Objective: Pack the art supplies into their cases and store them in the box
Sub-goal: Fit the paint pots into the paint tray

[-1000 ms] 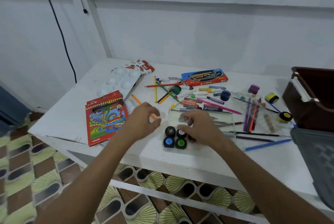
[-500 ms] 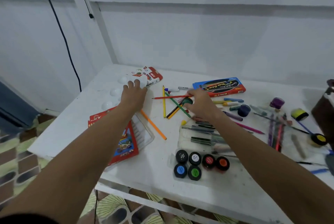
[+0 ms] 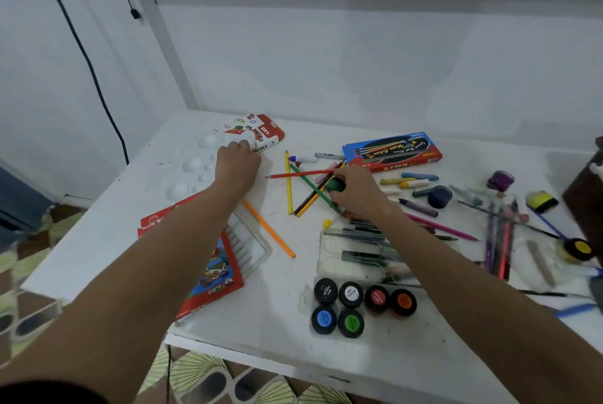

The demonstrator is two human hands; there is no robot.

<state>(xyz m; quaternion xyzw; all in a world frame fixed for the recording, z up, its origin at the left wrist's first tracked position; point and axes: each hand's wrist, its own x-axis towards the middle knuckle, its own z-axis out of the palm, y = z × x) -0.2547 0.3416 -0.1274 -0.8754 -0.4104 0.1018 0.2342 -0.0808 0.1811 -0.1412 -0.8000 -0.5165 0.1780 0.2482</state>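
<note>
My right hand (image 3: 357, 190) grips a green-lidded paint pot (image 3: 334, 185) among crossed coloured pencils (image 3: 288, 181) in the middle of the white table (image 3: 277, 273). My left hand (image 3: 236, 165) rests on the white paint palette (image 3: 191, 164), fingertips beside the oil pastels box (image 3: 261, 133). A clear tray (image 3: 308, 297) near the front edge holds several paint pots (image 3: 350, 294). A red coloured-pencil box (image 3: 212, 270) lies under my left forearm. The blue and red paint case (image 3: 393, 152) sits at the back.
Loose crayons (image 3: 411, 180), markers (image 3: 499, 240), a dark blue pot (image 3: 439, 196), a purple pot (image 3: 501, 180) and yellow pots (image 3: 541, 201) are scattered to the right. A clear pen case (image 3: 352, 250) lies under my right forearm. A brown box (image 3: 587, 195) stands at the right edge.
Both hands left the paint-pot tray and reached toward the back of the table. The left hand settled on the palette; the right hand closed round the green pot. The camera moved closer.
</note>
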